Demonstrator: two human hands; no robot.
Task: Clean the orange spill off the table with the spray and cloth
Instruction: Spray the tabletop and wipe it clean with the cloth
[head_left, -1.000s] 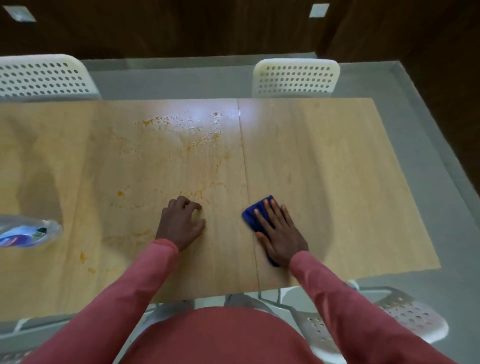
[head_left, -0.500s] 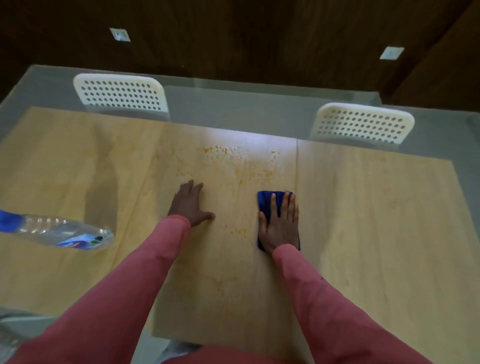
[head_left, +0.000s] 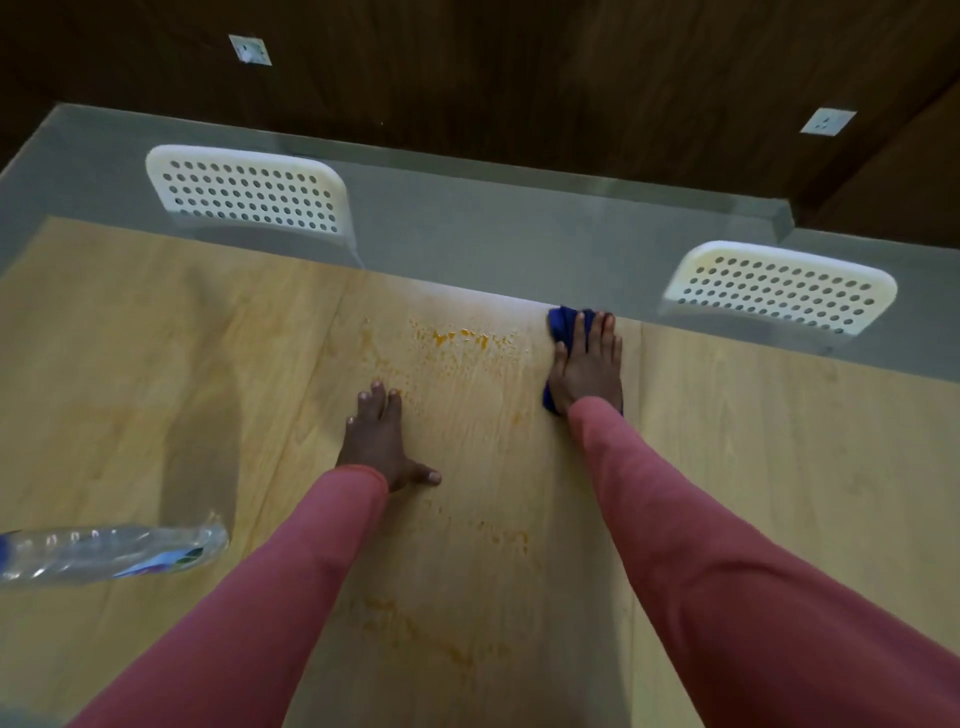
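Pressing flat on the blue cloth (head_left: 563, 325), the right hand (head_left: 589, 371) lies at the far edge of the wooden desk (head_left: 779, 467), fingers straight and together; nothing is curled round the fabric. Cloth: shows past the fingertips at the far end and as a dark blue corner beside the wrist on the left, the rest hidden under the palm.

Left hand (head_left: 382, 441): palm down on the bare desk, fingers extended and thumb spread to the right, holding nothing; well apart from the cloth, nearer the person.

Orange spill (head_left: 462, 338): wet droplets and smears just left of the cloth, between the two hands toward the far edge; fainter orange streaks (head_left: 441, 644) nearer the person, between the forearms.

Clear plastic bottle (head_left: 111, 553): at the left edge, blue on its label, appearing to lie on its side; its top is out of frame, so a spray head cannot be confirmed.

Sleeves (head_left: 727, 571): pink, both arms.

White perforated chairs (head_left: 249, 189): two, beyond the far edge of the desk.
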